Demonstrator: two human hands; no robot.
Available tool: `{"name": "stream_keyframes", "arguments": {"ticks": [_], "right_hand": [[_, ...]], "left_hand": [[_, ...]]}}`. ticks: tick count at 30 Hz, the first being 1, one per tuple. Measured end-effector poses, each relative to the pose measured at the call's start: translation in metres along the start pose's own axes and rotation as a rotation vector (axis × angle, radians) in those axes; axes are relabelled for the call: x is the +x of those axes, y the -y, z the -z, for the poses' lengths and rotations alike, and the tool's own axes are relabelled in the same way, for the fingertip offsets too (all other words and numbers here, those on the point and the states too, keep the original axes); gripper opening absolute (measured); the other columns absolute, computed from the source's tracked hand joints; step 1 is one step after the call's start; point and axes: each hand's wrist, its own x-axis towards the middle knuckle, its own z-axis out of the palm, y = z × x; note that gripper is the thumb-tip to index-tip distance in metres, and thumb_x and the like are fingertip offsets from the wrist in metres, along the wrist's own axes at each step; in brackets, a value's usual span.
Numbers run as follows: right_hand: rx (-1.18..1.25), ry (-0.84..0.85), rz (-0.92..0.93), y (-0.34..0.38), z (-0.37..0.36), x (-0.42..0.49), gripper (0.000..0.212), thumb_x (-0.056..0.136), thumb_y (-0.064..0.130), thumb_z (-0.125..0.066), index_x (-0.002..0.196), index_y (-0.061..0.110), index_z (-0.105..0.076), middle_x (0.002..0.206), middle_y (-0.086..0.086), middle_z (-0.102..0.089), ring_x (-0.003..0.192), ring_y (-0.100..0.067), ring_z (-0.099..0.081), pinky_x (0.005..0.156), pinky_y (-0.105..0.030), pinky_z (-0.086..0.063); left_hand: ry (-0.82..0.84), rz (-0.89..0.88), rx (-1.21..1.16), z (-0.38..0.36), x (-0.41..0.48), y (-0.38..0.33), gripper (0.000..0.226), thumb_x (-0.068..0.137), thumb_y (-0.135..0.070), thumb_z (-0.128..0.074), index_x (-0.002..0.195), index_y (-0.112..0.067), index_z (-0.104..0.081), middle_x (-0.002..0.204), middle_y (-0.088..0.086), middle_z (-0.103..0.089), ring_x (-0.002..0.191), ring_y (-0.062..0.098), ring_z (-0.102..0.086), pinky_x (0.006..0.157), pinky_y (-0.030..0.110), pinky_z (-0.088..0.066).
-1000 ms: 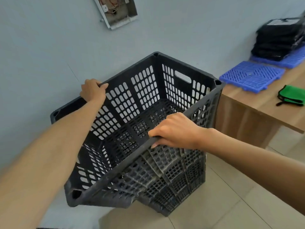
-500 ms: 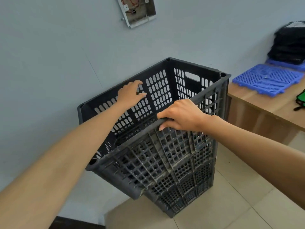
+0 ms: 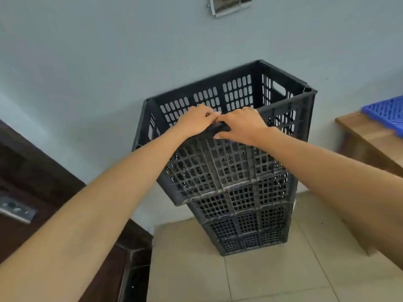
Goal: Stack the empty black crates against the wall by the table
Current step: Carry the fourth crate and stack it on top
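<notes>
Black empty top crate (image 3: pixel 218 164) sits askew on the crate stack (image 3: pixel 246 225).

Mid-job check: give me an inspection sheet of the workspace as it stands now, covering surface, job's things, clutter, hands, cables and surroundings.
Surface: beige tiled floor; the crates stand on it.
Job's things: top crate sits on the stack of black crates against the wall, its left end overhanging those below; what shows of its inside is empty.
Clutter: blue grid mat on the wooden table at the right.
Hands: left hand and right hand side by side, both gripping the top crate's near rim.
Cables: nothing seen.
Surroundings: wall box at the top edge; dark wooden panel at the left.
</notes>
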Motion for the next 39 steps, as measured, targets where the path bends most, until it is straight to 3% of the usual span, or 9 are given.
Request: {"name": "stream_keyframes", "arguments": {"ticks": [2, 4, 7, 11, 13, 17, 23, 28, 39], "right_hand": [[-0.025, 0.066, -0.004, -0.017, 0.007, -0.005, 0.043, 0.083, 0.059, -0.063, 0.111, 0.026, -0.059, 0.095, -0.002, -0.070, 0.091, -0.029, -0.066, 0.076, -0.038, -0.048], [-0.072, 0.117, -0.031, -0.036, 0.014, -0.009, 0.042, 0.081, 0.055, -0.068, 0.107, 0.023, -0.058, 0.095, -0.004, -0.068, 0.091, -0.029, -0.064, 0.072, -0.038, -0.044], [-0.073, 0.111, -0.029, -0.043, 0.017, -0.015, 0.042, 0.081, 0.051, -0.071, 0.108, 0.020, -0.060, 0.093, -0.006, -0.066, 0.092, -0.031, -0.063, 0.070, -0.037, -0.039], [-0.043, 0.045, -0.015, -0.039, 0.011, -0.021, 0.034, 0.080, 0.044, -0.075, 0.094, 0.019, -0.057, 0.075, 0.000, -0.058, 0.086, -0.030, -0.064, 0.074, -0.038, -0.039], [-0.037, 0.015, -0.008, -0.040, 0.008, -0.023, 0.036, 0.079, 0.042, -0.076, 0.087, 0.020, -0.049, 0.073, 0.002, -0.055, 0.082, -0.029, -0.065, 0.073, -0.037, -0.037], [-0.038, -0.031, 0.020, -0.038, 0.003, -0.031, 0.033, 0.080, 0.039, -0.076, 0.088, 0.017, -0.052, 0.080, 0.000, -0.065, 0.082, -0.029, -0.064, 0.073, -0.036, -0.034], [0.012, -0.060, -0.002, -0.048, 0.011, -0.023, 0.029, 0.081, 0.039, -0.075, 0.091, 0.019, -0.056, 0.079, 0.000, -0.065, 0.081, -0.030, -0.065, 0.074, -0.036, -0.035], [-0.011, -0.091, -0.037, -0.065, 0.009, -0.019, 0.028, 0.081, 0.037, -0.075, 0.093, 0.017, -0.059, 0.076, 0.000, -0.063, 0.081, -0.030, -0.065, 0.073, -0.037, -0.039], [0.004, -0.029, -0.006, -0.060, -0.003, 0.007, 0.030, 0.080, 0.039, -0.076, 0.091, 0.018, -0.056, 0.071, 0.002, -0.059, 0.071, -0.026, -0.057, 0.068, -0.034, -0.037]], "left_hand": [[0.042, 0.050, 0.021, -0.004, -0.022, -0.007, 0.048, 0.099, -0.055, -0.033, 0.080, -0.021, -0.061, 0.077, 0.000, -0.061, 0.074, 0.022, -0.061, 0.072, 0.037, -0.047], [0.089, 0.086, 0.040, -0.003, -0.046, -0.007, 0.054, 0.095, -0.065, -0.034, 0.105, -0.019, -0.061, 0.097, 0.000, -0.061, 0.091, 0.023, -0.061, 0.083, 0.041, -0.049], [0.032, 0.038, 0.307, -0.008, -0.074, 0.000, 0.056, 0.087, -0.053, -0.064, 0.125, -0.016, -0.046, 0.107, 0.000, -0.060, 0.096, 0.024, -0.058, 0.069, 0.038, -0.044], [-0.262, 0.058, 0.412, -0.032, -0.079, -0.005, 0.033, 0.083, -0.019, -0.075, 0.104, -0.014, -0.049, 0.087, 0.001, -0.060, 0.080, 0.025, -0.057, 0.064, 0.034, -0.034], [-0.322, 0.064, 0.428, -0.036, -0.081, -0.003, 0.033, 0.082, -0.015, -0.076, 0.091, -0.016, -0.044, 0.075, -0.005, -0.048, 0.067, 0.018, -0.044, 0.061, 0.033, -0.030], [-0.403, 0.002, 0.443, -0.042, -0.092, 0.003, 0.032, 0.079, -0.016, -0.078, 0.092, -0.013, -0.049, 0.074, -0.008, -0.044, 0.065, 0.015, -0.038, 0.059, 0.031, -0.029], [-0.388, -0.050, 0.413, -0.030, -0.070, 0.002, 0.029, 0.082, -0.012, -0.074, 0.104, -0.012, -0.054, 0.090, -0.001, -0.063, 0.079, 0.023, -0.056, 0.066, 0.033, -0.031], [-0.374, -0.071, 0.417, -0.028, -0.045, 0.000, 0.028, 0.083, -0.010, -0.074, 0.099, -0.013, -0.050, 0.080, -0.006, -0.053, 0.071, 0.015, -0.040, 0.065, 0.032, -0.027], [-0.306, -0.015, 0.380, -0.031, -0.039, 0.018, 0.028, 0.084, -0.014, -0.074, 0.097, -0.014, -0.049, 0.083, -0.003, -0.058, 0.075, 0.020, -0.053, 0.065, 0.034, -0.035]]}}
